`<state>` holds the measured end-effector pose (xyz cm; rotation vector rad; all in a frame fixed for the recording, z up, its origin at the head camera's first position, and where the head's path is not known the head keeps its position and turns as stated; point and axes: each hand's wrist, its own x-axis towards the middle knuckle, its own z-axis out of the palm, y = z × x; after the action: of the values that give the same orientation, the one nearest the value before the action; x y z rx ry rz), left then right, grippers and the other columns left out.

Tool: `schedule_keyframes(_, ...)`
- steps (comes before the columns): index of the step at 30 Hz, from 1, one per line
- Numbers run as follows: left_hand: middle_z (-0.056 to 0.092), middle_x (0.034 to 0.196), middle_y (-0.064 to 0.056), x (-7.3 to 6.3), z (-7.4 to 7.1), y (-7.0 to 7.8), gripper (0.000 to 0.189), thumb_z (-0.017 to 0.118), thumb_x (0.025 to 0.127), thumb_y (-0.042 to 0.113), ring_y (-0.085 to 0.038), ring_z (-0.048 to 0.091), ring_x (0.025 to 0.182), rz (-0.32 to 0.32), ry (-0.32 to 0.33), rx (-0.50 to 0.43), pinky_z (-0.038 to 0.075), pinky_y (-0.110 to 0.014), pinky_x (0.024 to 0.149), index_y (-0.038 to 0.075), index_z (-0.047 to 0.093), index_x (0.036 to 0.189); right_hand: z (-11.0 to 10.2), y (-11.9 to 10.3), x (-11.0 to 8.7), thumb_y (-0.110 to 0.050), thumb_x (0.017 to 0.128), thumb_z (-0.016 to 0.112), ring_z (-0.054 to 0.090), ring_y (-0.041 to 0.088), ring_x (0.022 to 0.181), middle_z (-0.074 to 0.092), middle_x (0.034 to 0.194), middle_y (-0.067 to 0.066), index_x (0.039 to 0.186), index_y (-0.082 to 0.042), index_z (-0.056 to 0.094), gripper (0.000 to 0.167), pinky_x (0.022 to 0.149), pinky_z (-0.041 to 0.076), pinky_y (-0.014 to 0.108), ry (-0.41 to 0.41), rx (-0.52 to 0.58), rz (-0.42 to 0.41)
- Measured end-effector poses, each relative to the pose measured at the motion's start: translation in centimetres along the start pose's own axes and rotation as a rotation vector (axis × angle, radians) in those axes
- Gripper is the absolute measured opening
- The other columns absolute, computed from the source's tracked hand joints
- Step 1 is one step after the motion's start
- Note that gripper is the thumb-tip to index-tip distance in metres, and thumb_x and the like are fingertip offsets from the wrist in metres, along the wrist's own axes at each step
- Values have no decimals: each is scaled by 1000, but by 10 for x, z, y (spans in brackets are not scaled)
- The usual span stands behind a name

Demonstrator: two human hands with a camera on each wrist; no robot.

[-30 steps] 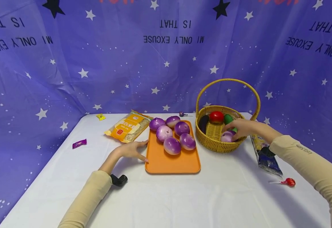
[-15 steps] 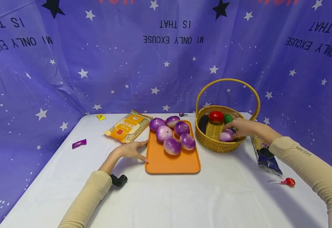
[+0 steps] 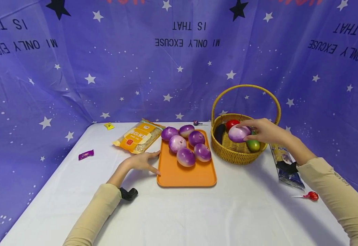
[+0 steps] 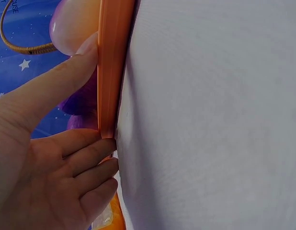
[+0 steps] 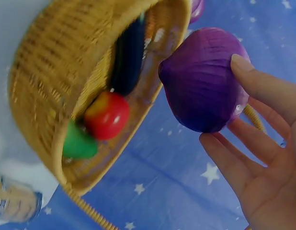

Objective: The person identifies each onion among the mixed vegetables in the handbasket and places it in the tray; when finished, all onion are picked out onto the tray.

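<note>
My right hand (image 3: 263,131) pinches a purple onion (image 3: 238,134) between thumb and fingers, held up inside the handle of a wicker basket (image 3: 234,157). In the right wrist view the onion (image 5: 205,79) shows its pointed end and is apart from the basket. A dark eggplant (image 3: 220,134), a red round fruit or vegetable (image 3: 231,123) and a green mango-like fruit (image 3: 253,145) lie in the basket. My left hand (image 3: 140,162), fingers spread, touches the left edge of an orange tray (image 3: 186,179); its thumb (image 4: 62,79) rests at the rim. Several purple onions (image 3: 186,157) sit on the tray.
A yellow bag of grain (image 3: 140,136) lies behind the left hand. Wrapped candies, one purple (image 3: 86,154) and one yellow (image 3: 109,126), lie to the left. Right of the basket are a snack packet (image 3: 286,167) and a red lollipop (image 3: 312,195). A dark lollipop (image 3: 196,122) lies at the back.
My right hand has lifted the onion from the basket's bottom, up and slightly left, uncovering the green fruit. The left hand stays at the tray edge.
</note>
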<state>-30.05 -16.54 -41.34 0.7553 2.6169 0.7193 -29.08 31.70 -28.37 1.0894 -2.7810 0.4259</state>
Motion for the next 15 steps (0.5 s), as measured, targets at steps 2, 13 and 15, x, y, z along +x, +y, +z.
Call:
schedule_keyframes(2,37,150,-16,0,0,0,100,80,75,46,-34,29,139,0,-1,-2,24,-48,114,4,30,151,5,-5,-1,-7,80,78,62,26,99,64,122,12,126,-8,64,48,81,53,47,39,-10,-56)
schedule_keyframes(13,38,150,-16,1,-1,-1,101,80,75,47,-35,30,139,4,1,-6,24,-48,114,4,30,151,47,-38,-7,-11,76,82,61,28,109,65,123,8,126,-8,64,53,87,53,46,178,42,-186)
schedule_keyframes(15,37,150,-16,1,-1,-1,101,80,75,47,-35,30,139,3,-2,-3,24,-48,114,4,30,151,61,-44,-8,-13,77,82,60,28,113,64,125,8,126,-9,64,52,91,51,46,177,71,-203)
